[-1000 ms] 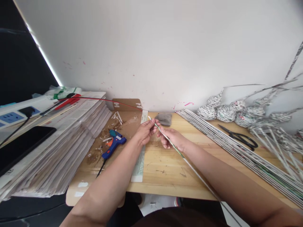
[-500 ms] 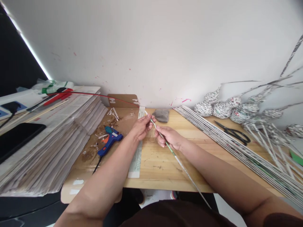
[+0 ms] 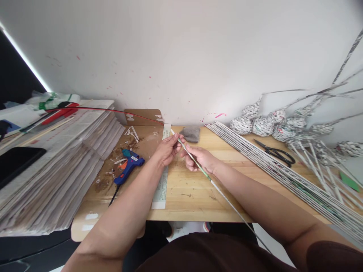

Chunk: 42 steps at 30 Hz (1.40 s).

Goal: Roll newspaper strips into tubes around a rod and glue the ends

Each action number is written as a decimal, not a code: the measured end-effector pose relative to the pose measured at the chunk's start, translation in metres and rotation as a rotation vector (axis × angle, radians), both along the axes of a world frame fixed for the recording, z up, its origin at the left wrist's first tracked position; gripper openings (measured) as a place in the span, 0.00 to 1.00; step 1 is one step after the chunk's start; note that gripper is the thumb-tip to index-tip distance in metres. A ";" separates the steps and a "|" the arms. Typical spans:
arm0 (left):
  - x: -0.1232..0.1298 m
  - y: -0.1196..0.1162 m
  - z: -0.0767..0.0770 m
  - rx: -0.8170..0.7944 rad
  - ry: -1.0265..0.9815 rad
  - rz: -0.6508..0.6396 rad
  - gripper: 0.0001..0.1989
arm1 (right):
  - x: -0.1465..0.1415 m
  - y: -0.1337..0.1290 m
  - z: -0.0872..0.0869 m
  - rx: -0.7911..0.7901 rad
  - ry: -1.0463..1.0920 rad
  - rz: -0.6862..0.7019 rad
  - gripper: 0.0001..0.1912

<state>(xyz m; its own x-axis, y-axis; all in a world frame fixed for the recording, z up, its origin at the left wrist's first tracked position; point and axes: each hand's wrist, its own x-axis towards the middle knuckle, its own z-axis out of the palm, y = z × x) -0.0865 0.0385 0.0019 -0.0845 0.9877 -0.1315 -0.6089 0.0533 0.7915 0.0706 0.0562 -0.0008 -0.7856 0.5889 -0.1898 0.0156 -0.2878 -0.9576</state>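
A thin rolled paper stick (image 3: 223, 194), white with a green stretch, slants from the middle of the table down past its front edge. My left hand (image 3: 169, 148) pinches it near the upper end, whose white tip pokes out beyond the fingers. Just to the right, my right hand (image 3: 200, 158) is closed round the stick a little lower down. A printed paper strip (image 3: 160, 192) lies flat on the table, partly under my left hand and forearm. Behind the hands sits a grey folded cloth (image 3: 191, 134).
At the left are a blue glue gun (image 3: 129, 169) on stained cardboard (image 3: 99, 196), a newspaper stack (image 3: 70, 166) and a phone (image 3: 19, 162). On the right lie paper sticks (image 3: 263, 170), scissors (image 3: 276, 153) and woven paper shapes (image 3: 262, 126).
The whole view has shifted slightly. More of the paper stick shows at its lower end, which reaches further right. Both hands still hold it.
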 end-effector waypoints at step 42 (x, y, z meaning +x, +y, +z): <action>-0.017 0.003 0.007 0.005 -0.075 0.130 0.09 | 0.002 0.005 -0.005 -0.144 -0.011 0.051 0.24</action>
